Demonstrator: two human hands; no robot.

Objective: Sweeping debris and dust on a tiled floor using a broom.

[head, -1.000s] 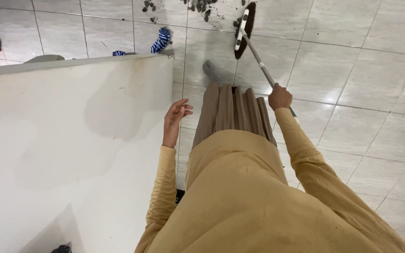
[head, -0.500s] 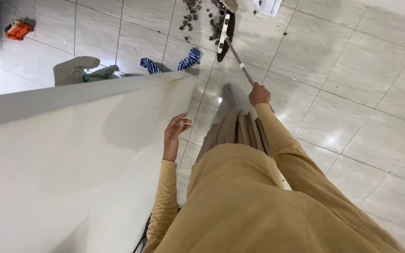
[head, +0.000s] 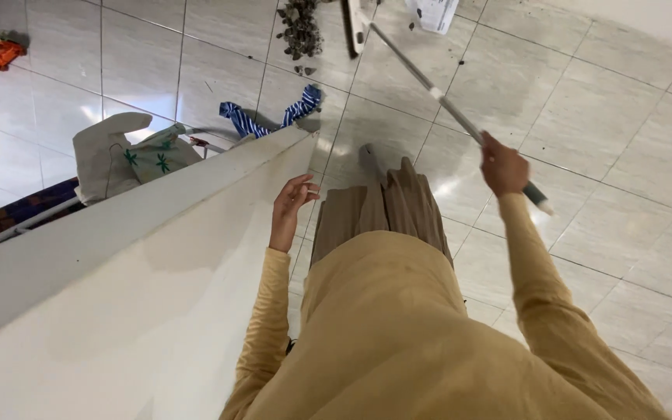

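Head view. A broom (head: 429, 85) is held above the tiled floor (head: 600, 109). Its long axis is set diagonally: the head end is directed toward the upper left of the frame, and the grip end is directed toward the lower right. The broom head (head: 354, 23) is cut off by the top edge, so its bristles cannot be made out. A pile of dark debris (head: 301, 27) is located just beside the broom head, on the floor. The handle is gripped near its lower end by the right hand (head: 503, 165); the fingers are closed around the shaft, and a short dark grip section is left protruding past the hand. The left hand (head: 292, 204) is held empty, with the fingers loosely spread and slightly curled, close to the edge of a white surface (head: 118, 295); contact with it cannot be determined. A striped blue cloth (head: 274, 118) is partly hidden behind that surface. A white sheet (head: 435, 12) is cut off at the top edge.
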